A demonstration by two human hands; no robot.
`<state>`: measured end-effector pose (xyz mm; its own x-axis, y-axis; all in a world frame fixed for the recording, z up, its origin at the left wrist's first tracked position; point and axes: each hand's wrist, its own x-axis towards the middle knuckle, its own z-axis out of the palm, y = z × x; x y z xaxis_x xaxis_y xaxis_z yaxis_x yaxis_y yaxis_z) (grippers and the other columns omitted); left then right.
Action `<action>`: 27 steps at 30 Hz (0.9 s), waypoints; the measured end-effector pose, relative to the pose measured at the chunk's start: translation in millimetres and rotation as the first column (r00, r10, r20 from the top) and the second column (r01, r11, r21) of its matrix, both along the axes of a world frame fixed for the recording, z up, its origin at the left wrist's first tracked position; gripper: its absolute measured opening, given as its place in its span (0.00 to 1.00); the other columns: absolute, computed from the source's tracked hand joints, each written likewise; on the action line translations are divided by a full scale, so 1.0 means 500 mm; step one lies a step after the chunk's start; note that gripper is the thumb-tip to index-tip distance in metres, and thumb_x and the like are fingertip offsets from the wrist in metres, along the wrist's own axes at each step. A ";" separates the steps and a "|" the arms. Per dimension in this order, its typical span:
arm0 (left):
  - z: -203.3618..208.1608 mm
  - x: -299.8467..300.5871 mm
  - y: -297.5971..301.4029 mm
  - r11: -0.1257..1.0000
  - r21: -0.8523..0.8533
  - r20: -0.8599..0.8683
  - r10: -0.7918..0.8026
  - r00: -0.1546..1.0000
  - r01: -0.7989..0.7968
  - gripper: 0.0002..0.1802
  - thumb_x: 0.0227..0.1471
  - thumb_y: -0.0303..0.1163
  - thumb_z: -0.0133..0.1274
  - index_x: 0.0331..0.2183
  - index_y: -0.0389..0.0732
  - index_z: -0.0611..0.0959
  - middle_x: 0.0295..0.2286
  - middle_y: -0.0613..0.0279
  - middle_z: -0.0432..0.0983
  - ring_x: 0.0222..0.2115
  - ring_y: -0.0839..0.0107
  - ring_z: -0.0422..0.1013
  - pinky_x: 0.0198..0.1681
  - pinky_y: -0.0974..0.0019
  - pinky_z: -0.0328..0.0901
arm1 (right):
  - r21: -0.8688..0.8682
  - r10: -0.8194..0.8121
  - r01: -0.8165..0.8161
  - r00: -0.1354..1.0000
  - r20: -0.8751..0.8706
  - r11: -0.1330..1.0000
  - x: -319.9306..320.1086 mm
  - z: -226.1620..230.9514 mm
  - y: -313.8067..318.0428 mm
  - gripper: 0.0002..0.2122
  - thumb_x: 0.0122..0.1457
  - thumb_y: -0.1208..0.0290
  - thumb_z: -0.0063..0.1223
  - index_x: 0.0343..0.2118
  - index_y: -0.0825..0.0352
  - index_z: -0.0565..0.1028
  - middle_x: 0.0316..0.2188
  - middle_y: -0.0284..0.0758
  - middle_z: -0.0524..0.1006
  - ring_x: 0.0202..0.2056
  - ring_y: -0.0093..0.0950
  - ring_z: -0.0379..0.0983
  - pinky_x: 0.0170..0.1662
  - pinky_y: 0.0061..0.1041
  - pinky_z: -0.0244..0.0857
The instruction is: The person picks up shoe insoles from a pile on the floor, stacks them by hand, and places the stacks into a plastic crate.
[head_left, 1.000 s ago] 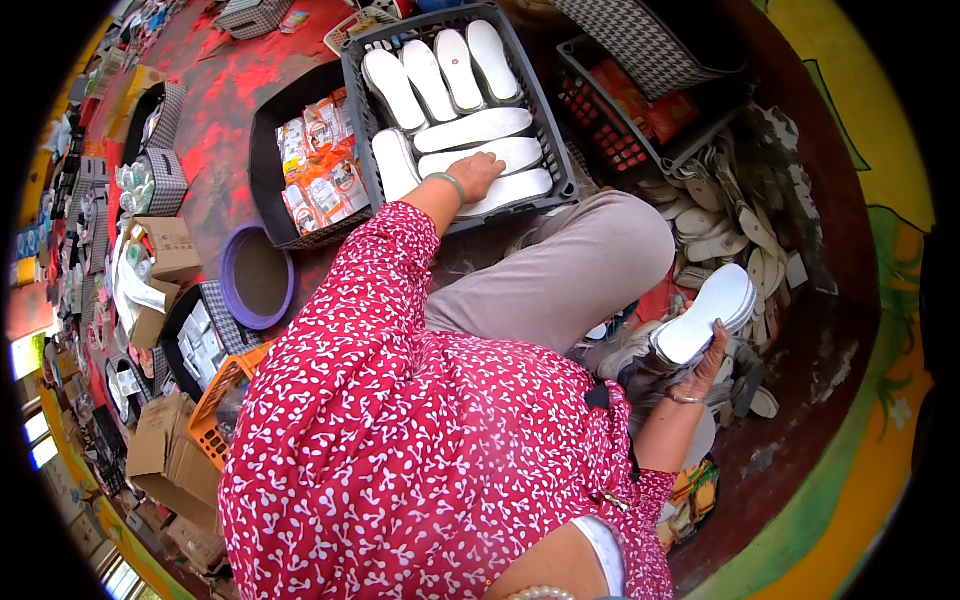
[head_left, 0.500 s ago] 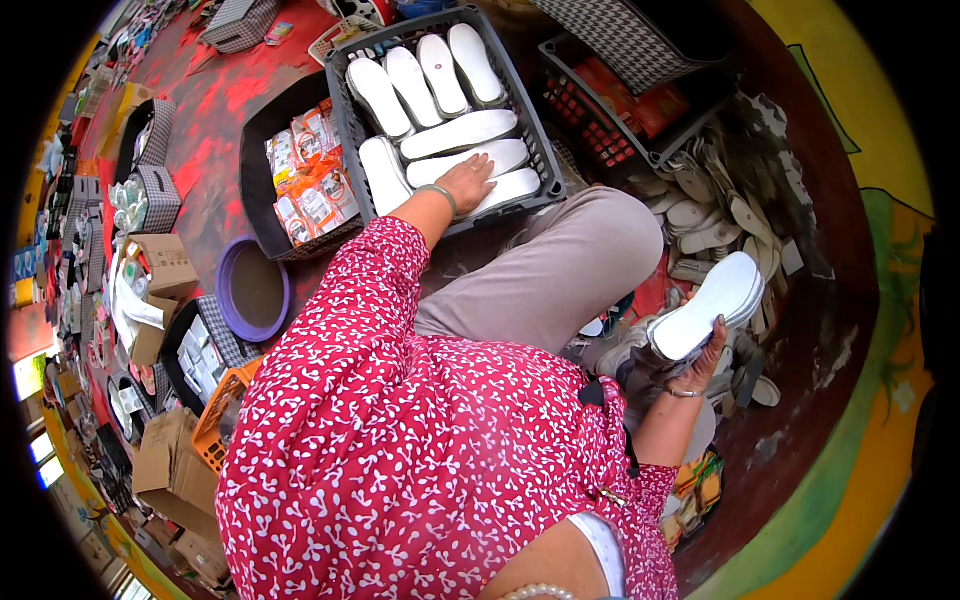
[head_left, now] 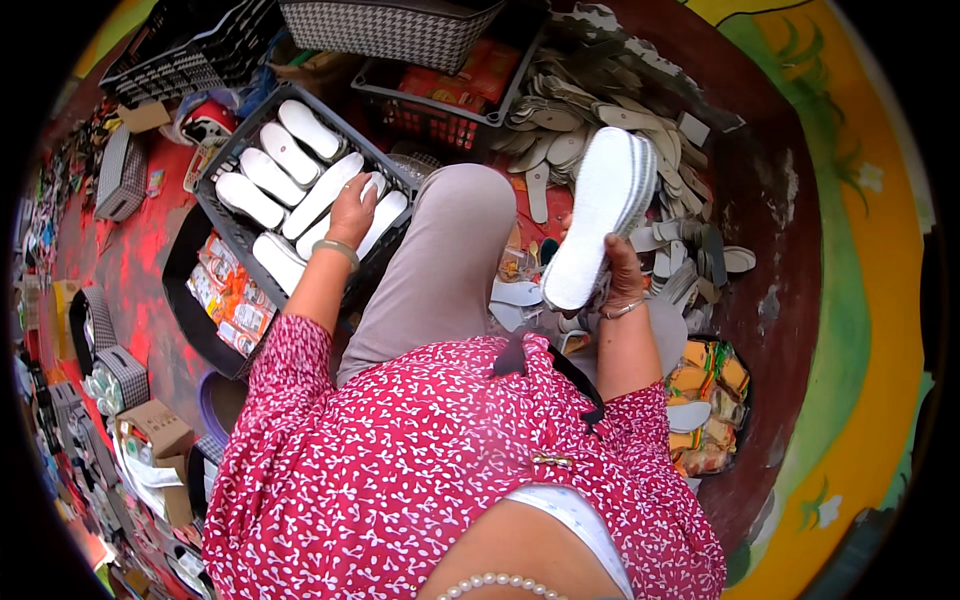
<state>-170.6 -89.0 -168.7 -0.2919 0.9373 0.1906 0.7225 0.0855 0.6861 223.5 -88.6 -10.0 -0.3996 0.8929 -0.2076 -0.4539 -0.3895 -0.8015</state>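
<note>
Head view: right hand, curled around its edge, grips a stack of white insoles.
Farther off, the half-curled left hand touches other insoles in a grey crate; its hold is unclear.

Right hand: fingers mostly hidden behind the stack of white insoles.
Crate insole: partly covered by the left hand.
Pearl necklace: cut off by the lower edge.
Houndstooth bin: cropped above.
Far-left goods: too small to identify.
</note>
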 end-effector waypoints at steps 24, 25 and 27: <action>0.374 0.387 -0.001 0.788 0.138 0.949 -0.278 0.148 0.600 0.35 0.43 0.21 0.56 0.53 0.32 0.61 0.45 0.56 0.68 0.46 0.69 0.66 0.51 0.66 0.60 | 0.168 0.209 -0.263 0.936 0.284 0.950 -0.058 0.047 0.004 0.30 0.39 0.76 0.64 0.50 0.69 0.65 0.43 0.33 0.71 0.44 0.23 0.67 0.47 0.24 0.62; 0.374 0.387 -0.003 0.793 0.131 0.952 -0.268 0.147 0.595 0.35 0.43 0.21 0.56 0.53 0.32 0.61 0.45 0.57 0.68 0.46 0.70 0.66 0.51 0.66 0.60 | 0.160 0.217 -0.272 0.931 0.292 0.949 -0.057 0.045 0.006 0.31 0.39 0.76 0.64 0.50 0.69 0.65 0.43 0.33 0.71 0.44 0.23 0.67 0.47 0.23 0.62; 0.372 0.387 -0.004 0.802 0.124 0.955 -0.256 0.148 0.585 0.34 0.43 0.21 0.56 0.52 0.33 0.63 0.45 0.58 0.68 0.46 0.70 0.66 0.51 0.67 0.60 | 0.155 0.226 -0.279 0.929 0.292 0.948 -0.056 0.041 0.007 0.31 0.40 0.76 0.64 0.50 0.69 0.65 0.43 0.33 0.71 0.44 0.23 0.67 0.46 0.23 0.62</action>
